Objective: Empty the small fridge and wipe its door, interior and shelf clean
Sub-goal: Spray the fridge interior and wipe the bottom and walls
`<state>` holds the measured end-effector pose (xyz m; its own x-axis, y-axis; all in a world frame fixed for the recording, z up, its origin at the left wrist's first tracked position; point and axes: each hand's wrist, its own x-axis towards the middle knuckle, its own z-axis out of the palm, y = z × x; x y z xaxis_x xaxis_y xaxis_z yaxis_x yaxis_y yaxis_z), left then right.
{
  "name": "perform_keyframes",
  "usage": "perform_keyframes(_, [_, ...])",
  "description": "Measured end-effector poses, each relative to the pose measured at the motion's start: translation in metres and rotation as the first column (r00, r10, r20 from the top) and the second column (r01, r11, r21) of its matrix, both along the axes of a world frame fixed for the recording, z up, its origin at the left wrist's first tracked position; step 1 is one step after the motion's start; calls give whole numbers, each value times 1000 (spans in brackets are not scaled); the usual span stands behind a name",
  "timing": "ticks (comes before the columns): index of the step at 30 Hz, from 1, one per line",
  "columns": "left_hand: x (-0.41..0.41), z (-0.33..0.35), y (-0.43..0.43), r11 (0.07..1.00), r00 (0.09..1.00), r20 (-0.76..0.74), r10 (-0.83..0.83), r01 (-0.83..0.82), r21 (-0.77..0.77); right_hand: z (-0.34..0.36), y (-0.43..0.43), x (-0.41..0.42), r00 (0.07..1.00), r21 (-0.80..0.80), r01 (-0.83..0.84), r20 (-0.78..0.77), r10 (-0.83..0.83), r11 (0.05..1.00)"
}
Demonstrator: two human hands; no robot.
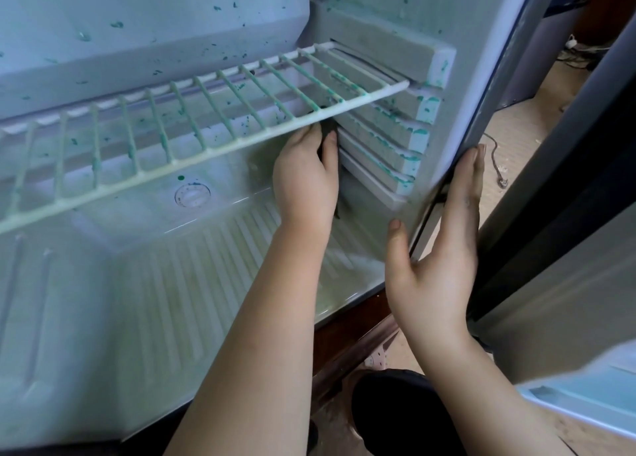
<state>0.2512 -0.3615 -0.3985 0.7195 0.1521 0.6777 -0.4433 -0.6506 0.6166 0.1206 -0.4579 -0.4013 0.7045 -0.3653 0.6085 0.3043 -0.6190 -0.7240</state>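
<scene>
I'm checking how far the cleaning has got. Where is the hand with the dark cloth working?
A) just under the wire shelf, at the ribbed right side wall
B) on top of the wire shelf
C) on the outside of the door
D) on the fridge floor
A: the left hand grips the dark cloth just below the wire shelf, beside the ribbed right wall.

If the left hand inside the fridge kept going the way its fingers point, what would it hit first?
Probably the wire shelf, whose front bar sits just above the left hand, which holds a dark cloth; depth is hard to judge.
</scene>
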Motion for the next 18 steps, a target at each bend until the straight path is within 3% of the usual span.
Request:
perform_keyframes(4, [0,0,-1,953,997,-71,5,-26,-302,-1,-1,1,1000,-11,-1,10,1,1000])
perform_keyframes(6, [-1,2,-5,928,997,-82,5,-35,-371,-1,-3,0,1000,-19,-18,3,18,1000])
perform_keyframes(14, [-3,3,6,1000,997,76,-27,28,-5,0,-5,-2,998,-29,-58,-15,58,998])
perform_keyframes(18, [-4,3,13,992,988,101,-119,113,62,1,-4,-2,998,-8,-59,-14,59,998])
